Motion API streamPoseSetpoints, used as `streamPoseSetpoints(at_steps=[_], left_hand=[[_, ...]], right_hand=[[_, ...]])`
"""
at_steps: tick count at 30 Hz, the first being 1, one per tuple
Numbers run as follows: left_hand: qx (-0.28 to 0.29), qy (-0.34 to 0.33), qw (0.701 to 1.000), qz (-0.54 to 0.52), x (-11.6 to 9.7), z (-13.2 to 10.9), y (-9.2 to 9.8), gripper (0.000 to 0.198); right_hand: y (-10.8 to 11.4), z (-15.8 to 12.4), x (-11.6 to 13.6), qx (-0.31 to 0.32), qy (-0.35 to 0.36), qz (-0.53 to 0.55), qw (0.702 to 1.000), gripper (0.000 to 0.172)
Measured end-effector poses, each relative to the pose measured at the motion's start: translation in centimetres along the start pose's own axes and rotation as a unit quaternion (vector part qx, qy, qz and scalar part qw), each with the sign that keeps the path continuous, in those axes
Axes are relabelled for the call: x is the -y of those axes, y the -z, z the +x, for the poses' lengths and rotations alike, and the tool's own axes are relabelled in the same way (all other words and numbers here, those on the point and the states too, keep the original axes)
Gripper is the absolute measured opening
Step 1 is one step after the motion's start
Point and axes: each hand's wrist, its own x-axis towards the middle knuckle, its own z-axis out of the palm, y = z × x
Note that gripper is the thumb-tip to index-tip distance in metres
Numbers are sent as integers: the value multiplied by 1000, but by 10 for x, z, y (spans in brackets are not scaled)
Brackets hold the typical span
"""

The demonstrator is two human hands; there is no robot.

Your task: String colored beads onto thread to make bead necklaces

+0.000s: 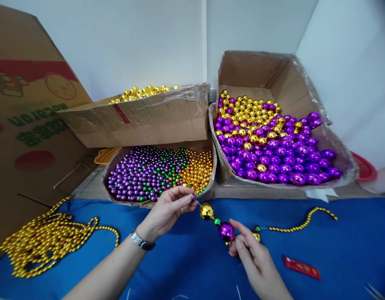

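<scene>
My left hand pinches the thin end of a string, with a small purple bead at its fingertips. On the string hang a large gold bead, a small green bead and a large purple bead. My right hand holds the string just below the purple bead, fingers closed round it. Past that hand, the strand continues as a gold bead chain lying on the blue cloth. A watch sits on my left wrist.
A low box of small purple, green and gold beads stands just beyond my hands. A box of large purple and gold beads is at right, a box of gold beads above. A gold chain pile lies left; a red packet right.
</scene>
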Motion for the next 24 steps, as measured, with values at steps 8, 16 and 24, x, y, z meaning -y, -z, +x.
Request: streamPoseSetpoints(at_steps=[8,16,24], left_hand=[[7,-40,978,205,1,-11,-13,22],[-20,-47,968,246,27,-18,-6,20],[-18,-254,862,438,-5,-30,-21,9]], right_hand=[[-4,-3,-14,16,27,-99,995,41],[-8,-6,-33,58,38,-191,979,46],[17,20,8,65,118,-297,945,43]])
